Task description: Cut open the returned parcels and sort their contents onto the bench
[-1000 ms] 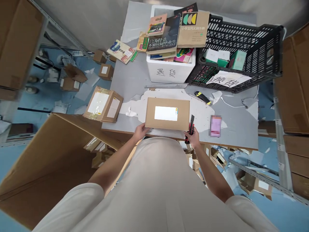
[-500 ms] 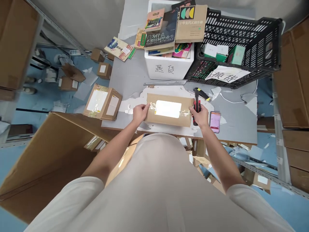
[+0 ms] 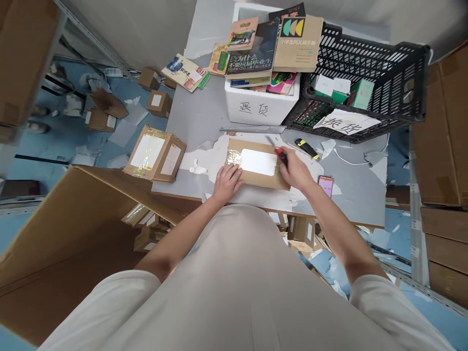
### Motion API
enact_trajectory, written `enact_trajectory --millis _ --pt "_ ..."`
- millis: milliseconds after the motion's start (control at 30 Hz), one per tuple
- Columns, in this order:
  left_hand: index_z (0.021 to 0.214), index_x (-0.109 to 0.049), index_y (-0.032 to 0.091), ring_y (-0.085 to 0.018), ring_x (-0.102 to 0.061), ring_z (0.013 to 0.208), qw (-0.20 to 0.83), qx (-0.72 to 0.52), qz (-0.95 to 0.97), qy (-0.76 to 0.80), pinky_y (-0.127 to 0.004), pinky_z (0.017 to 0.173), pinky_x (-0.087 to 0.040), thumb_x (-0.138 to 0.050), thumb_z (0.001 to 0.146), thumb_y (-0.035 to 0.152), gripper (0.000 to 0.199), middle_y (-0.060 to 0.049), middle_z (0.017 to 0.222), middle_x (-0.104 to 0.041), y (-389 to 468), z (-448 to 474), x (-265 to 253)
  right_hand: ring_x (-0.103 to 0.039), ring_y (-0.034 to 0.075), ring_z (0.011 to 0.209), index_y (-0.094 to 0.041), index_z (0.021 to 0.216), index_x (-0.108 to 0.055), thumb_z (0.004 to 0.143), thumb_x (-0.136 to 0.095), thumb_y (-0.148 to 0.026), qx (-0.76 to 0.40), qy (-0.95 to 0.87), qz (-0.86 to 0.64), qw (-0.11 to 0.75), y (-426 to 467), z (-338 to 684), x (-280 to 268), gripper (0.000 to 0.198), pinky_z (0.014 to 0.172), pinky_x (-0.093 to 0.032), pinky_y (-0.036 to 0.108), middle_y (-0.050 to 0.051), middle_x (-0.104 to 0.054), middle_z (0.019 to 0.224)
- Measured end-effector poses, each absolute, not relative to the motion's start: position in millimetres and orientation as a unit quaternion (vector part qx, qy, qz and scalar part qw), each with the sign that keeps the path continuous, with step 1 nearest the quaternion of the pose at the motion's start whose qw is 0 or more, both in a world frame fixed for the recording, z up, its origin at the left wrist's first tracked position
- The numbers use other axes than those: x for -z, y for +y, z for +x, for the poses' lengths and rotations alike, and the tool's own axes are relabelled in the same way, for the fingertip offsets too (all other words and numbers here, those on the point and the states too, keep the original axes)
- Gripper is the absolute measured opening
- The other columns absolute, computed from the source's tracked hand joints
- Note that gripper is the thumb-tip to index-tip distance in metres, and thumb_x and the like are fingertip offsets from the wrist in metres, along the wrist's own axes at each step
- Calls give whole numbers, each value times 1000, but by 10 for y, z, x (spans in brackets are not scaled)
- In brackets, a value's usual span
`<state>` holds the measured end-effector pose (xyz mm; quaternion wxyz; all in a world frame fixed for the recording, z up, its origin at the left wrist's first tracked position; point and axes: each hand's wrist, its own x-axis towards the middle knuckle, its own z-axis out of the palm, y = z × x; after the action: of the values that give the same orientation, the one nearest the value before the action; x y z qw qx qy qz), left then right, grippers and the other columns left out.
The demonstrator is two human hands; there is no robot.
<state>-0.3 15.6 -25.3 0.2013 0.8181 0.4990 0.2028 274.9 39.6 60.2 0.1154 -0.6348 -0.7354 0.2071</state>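
Note:
A long brown cardboard box [image 3: 256,179] with a white label and clear tape at its end lies on the table in front of me. My left hand [image 3: 228,183] rests on the box's near left corner, fingers stretched out over its edge. My right hand [image 3: 295,169] is wrapped round a red and black utility knife [image 3: 281,155], held over the right part of the box. The knife's blade points up and to the left, above the label. A second cutter, yellow and black [image 3: 307,148], lies beyond my right hand. A phone [image 3: 325,185] with a lit screen lies to its right.
At the table's back stand a white foam box [image 3: 261,109] heaped with books and a black plastic crate [image 3: 395,92] holding small green-and-white boxes. A taped carton [image 3: 148,153] sits at the left edge. A large open carton [image 3: 66,234] stands lower left. Torn paper lies about.
My left hand has shifted from the box's left end onto its near edge and opened flat. My right hand has turned the knife from upright to slanting leftward over the box.

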Motion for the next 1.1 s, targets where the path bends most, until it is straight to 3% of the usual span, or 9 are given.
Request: enact_trajectory --millis 167,300,433,700,933,1100 --pt "129 -58 20 -29 -43 135 196 -204 818 501 -49 113 -24 -50 92 41 43 -16 136 -56 180 -24 273 -61 24 98 -37 151 -25 94 -32 -15 -223 -860 -454 -74 665 2269 -738 62 82 -42 34 9 -60 120" --pt "126 -59 19 -29 -45 133 193 -213 819 496 -48 112 -26 -50 92 42 42 -15 135 -57 183 -29 286 -62 23 94 -42 151 -20 95 -32 -15 -190 -872 -429 -140 817 2101 -738 64 78 -41 31 8 -59 118" --pt "125 -60 19 -29 -46 133 200 -218 818 493 -47 113 -25 -50 92 44 43 -16 133 -58 194 -36 304 -63 22 91 -39 152 -21 95 -33 -12 -165 -868 -430 -186 855 2026 -814 64 76 -41 30 10 -60 114" --pt "126 -60 21 -28 -48 131 199 -208 811 509 -47 115 -24 -49 92 47 45 -15 132 -60 183 -23 343 -65 26 88 -34 149 -32 93 -34 -13 -102 -851 -454 -245 718 2100 -809 59 71 -42 34 16 -64 109" --pt "125 -61 23 -28 -47 132 211 -210 798 525 -45 115 -22 -49 90 51 47 -13 134 -58 185 -17 380 -64 25 81 -40 143 -41 95 -35 -18 -104 -814 -532 -209 308 3200 -844 54 70 -40 37 13 -66 93" --pt "125 -61 23 -28 -46 133 217 -215 792 529 -45 115 -21 -47 91 52 47 -13 135 -58 194 9 395 -61 23 78 -41 144 -40 88 -35 -9 -101 -792 -568 -199 -8 3663 -890 65 67 -39 36 13 -64 92"
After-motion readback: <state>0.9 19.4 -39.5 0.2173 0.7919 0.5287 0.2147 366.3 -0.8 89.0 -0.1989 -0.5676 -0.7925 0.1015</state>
